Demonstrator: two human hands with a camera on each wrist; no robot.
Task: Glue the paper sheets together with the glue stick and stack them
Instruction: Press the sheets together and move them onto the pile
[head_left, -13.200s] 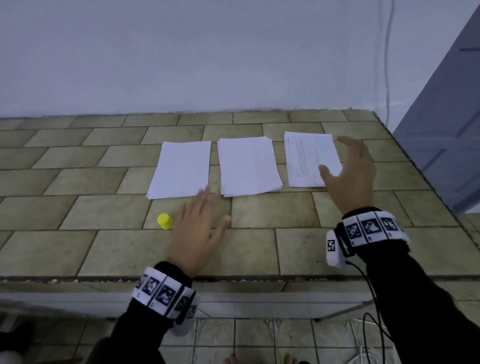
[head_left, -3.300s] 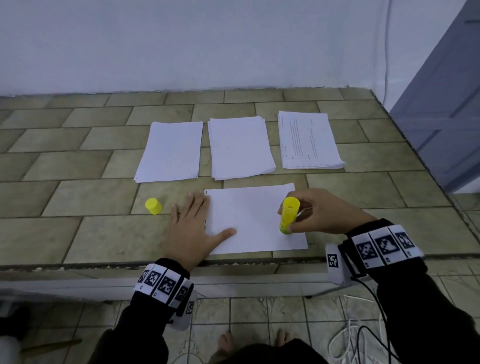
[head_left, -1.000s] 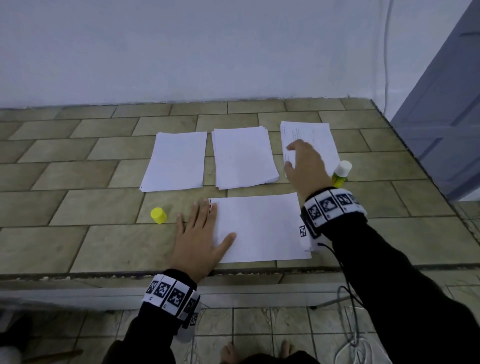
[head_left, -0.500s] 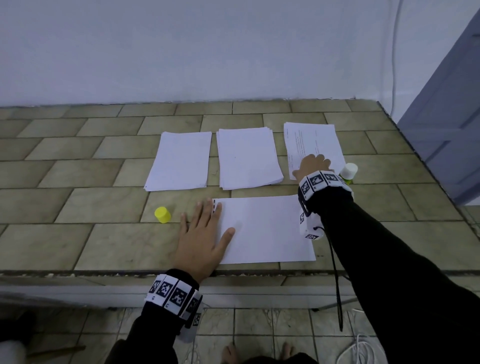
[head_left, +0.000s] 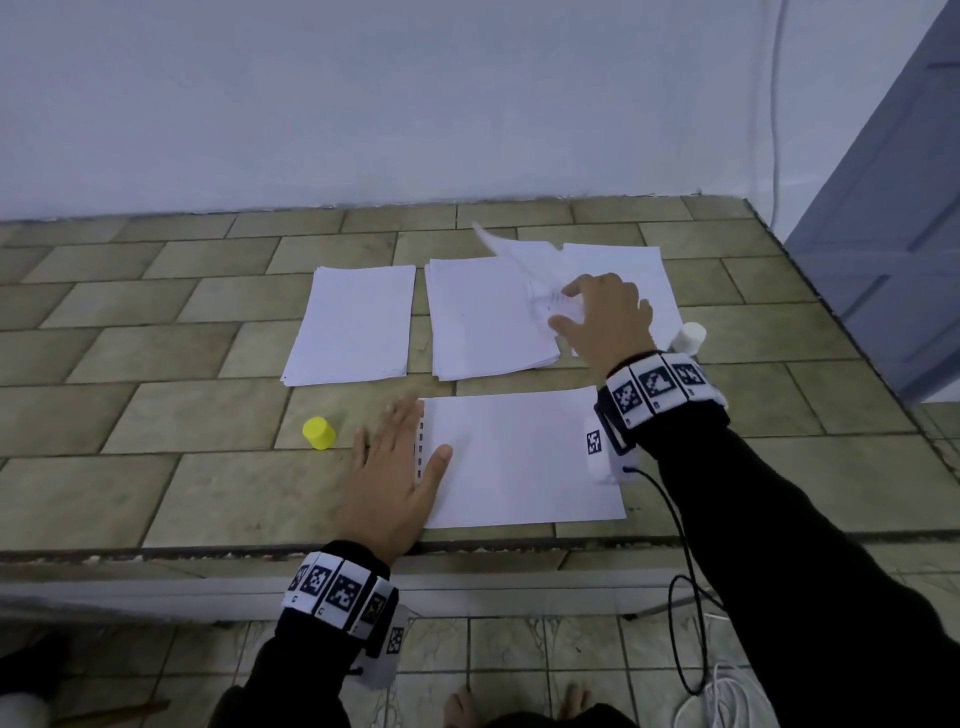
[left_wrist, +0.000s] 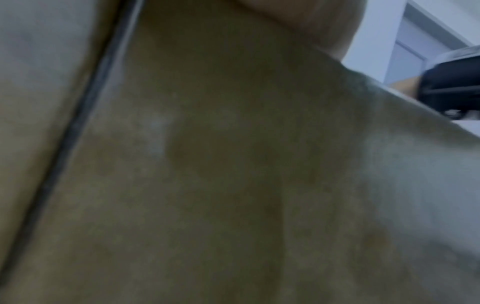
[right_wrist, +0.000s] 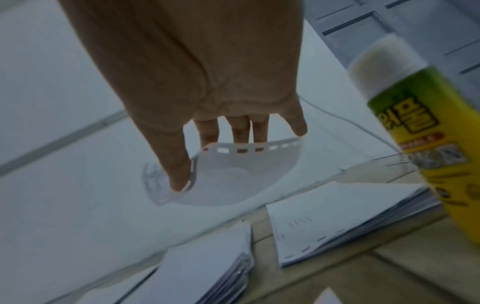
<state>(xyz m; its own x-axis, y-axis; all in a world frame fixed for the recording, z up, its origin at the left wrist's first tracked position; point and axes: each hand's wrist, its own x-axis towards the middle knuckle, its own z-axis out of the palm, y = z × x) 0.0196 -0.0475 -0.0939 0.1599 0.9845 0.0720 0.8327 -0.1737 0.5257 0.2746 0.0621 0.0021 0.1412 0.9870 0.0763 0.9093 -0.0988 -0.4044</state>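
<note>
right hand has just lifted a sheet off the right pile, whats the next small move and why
Probably carry the lifted sheet over and lay it on the sheet at the near edge. The right hand pinches it in the air, the left hand presses the near sheet flat, and the uncapped glue stick stands aside.

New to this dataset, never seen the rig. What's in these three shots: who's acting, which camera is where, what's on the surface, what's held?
No robot: a person wearing marker wristbands. The head camera looks down on a tiled ledge; one camera sits on each wrist. The left wrist view is blurred tile. The left hand lies flat on the near sheet. The right hand pinches a lifted sheet above three paper stacks. The uncapped glue stick stands beside it; its yellow cap sits left.
</note>
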